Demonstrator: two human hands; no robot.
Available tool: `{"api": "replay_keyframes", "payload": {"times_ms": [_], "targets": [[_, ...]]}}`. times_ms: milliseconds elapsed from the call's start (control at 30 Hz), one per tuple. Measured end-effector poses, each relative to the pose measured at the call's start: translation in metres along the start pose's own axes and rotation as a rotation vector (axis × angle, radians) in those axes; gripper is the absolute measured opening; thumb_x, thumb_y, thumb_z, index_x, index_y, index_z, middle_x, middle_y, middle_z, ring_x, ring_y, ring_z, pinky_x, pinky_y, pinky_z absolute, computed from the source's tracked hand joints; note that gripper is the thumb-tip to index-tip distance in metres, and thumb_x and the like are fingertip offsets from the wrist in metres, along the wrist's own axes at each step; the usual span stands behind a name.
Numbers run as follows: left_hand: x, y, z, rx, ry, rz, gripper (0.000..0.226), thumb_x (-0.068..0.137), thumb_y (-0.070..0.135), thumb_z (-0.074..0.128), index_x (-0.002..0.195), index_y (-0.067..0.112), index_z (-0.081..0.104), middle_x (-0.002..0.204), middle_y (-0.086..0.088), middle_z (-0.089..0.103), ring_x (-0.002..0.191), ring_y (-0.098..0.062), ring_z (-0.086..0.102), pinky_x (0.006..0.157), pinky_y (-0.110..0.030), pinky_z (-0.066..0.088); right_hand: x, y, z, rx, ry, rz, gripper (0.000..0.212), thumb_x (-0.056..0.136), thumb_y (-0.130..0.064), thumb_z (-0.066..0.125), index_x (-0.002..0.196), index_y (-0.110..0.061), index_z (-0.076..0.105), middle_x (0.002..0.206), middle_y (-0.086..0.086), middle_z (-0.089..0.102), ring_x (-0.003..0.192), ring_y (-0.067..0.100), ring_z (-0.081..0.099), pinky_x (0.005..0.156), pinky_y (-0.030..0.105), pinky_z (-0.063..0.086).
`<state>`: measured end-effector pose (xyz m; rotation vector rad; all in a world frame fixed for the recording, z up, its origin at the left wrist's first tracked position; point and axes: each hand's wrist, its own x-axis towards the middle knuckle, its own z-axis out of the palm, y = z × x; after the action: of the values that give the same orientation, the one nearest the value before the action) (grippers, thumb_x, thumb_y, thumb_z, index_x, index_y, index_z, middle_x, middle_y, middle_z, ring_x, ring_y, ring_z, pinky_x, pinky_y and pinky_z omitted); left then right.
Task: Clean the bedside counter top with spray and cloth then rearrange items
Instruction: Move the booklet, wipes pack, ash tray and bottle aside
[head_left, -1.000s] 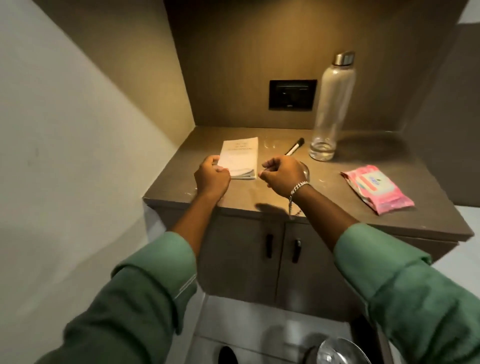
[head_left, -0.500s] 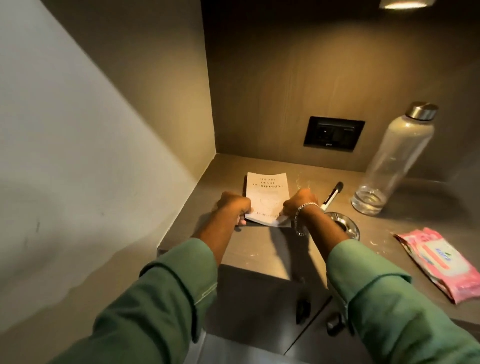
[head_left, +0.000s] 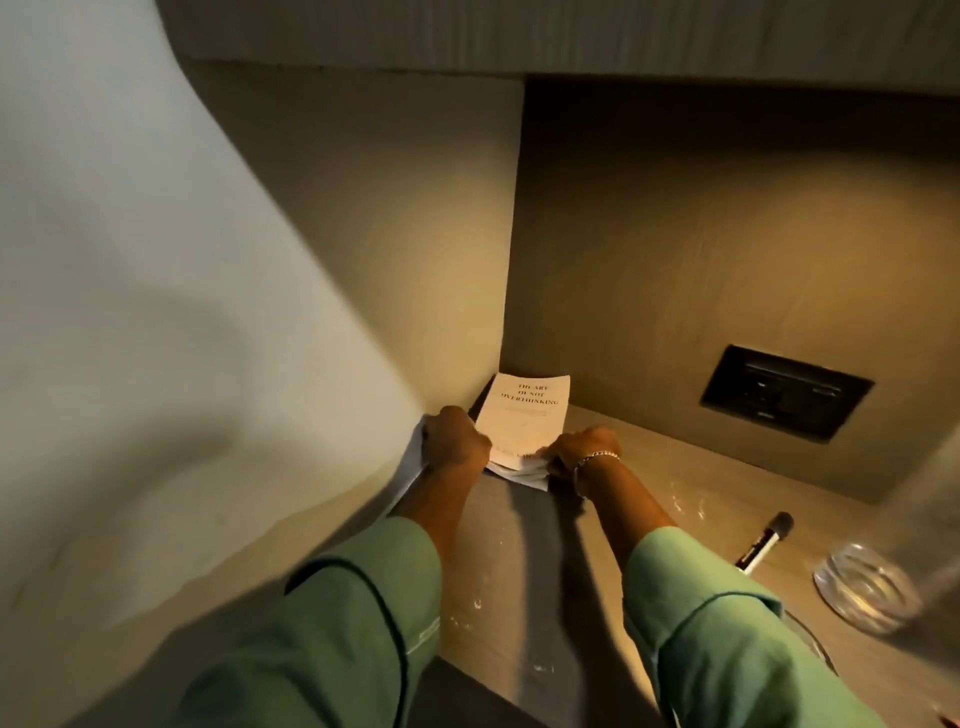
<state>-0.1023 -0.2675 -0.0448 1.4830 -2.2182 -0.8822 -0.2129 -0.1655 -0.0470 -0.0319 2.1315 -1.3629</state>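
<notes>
A white paperback book lies flat in the far left corner of the brown counter top, its top edge against the back wall. My left hand grips its near left corner. My right hand, with a silver bracelet on the wrist, grips its near right corner. Both hands rest on the counter. Faint white streaks mark the counter surface. No spray or cloth is in view.
A black and white pen lies on the counter to the right. The base of a clear glass bottle stands at the right edge. A black socket plate sits in the back wall. The side wall stands close on the left.
Both hands have slid the book from the middle of the counter back and left into the corner. The view has moved closer; the pink wipes pack is out of frame.
</notes>
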Motion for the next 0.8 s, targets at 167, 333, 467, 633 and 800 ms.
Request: {"api": "replay_keyframes", "payload": {"times_ms": [167, 333, 467, 633, 800], "targets": [[-0.004, -0.017, 0.008, 0.246, 0.017, 0.186, 0.028, 0.085, 0.022, 0.069, 0.106, 0.005, 0.065, 0.111, -0.013, 0.069, 0.099, -0.028, 0.067, 0.082, -0.032, 0.057, 0.002, -0.001, 0.017, 0.019, -0.033, 0.022, 0.017, 0.077, -0.004, 0.079, 0.08, -0.006, 0.062, 0.092, 0.015, 0.073, 0.071, 0.026, 0.07, 0.068, 0.034, 0.062], [-0.014, -0.019, 0.009, 0.283, -0.06, 0.301, 0.031, 0.086, 0.021, 0.066, 0.113, 0.007, 0.063, 0.114, -0.013, 0.068, 0.1, -0.03, 0.066, 0.084, -0.037, 0.057, 0.008, 0.008, 0.021, -0.179, 0.024, -0.104, 0.023, 0.087, -0.012, 0.067, 0.108, -0.005, 0.065, 0.097, 0.007, 0.06, 0.083, 0.02, 0.055, 0.07, 0.03, 0.045], [-0.028, -0.014, 0.002, 0.212, -0.093, 0.326, 0.037, 0.083, 0.023, 0.068, 0.116, 0.007, 0.062, 0.117, -0.015, 0.066, 0.103, -0.034, 0.064, 0.085, -0.041, 0.057, -0.006, 0.019, 0.01, -0.152, 0.095, -0.194, 0.016, 0.083, -0.012, 0.072, 0.094, -0.001, 0.072, 0.087, 0.008, 0.069, 0.083, 0.022, 0.065, 0.073, 0.033, 0.054], [-0.077, 0.032, 0.017, -0.016, -0.141, 0.359, 0.03, 0.072, 0.011, 0.065, 0.102, 0.01, 0.068, 0.114, -0.02, 0.065, 0.106, -0.038, 0.061, 0.09, -0.038, 0.05, -0.062, 0.042, -0.051, 0.079, 0.122, -0.25, 0.012, 0.083, 0.002, 0.068, 0.094, 0.002, 0.073, 0.08, 0.013, 0.072, 0.069, 0.02, 0.068, 0.068, 0.034, 0.061], [-0.166, 0.091, 0.058, -0.193, -0.37, 0.588, 0.014, 0.074, 0.006, 0.063, 0.082, 0.01, 0.075, 0.088, -0.014, 0.074, 0.089, -0.03, 0.066, 0.077, -0.026, 0.047, -0.126, 0.095, -0.163, 0.057, 0.435, -0.28, 0.006, 0.077, 0.001, 0.073, 0.083, -0.002, 0.076, 0.065, 0.004, 0.067, 0.051, 0.011, 0.058, 0.056, 0.025, 0.055]]}}
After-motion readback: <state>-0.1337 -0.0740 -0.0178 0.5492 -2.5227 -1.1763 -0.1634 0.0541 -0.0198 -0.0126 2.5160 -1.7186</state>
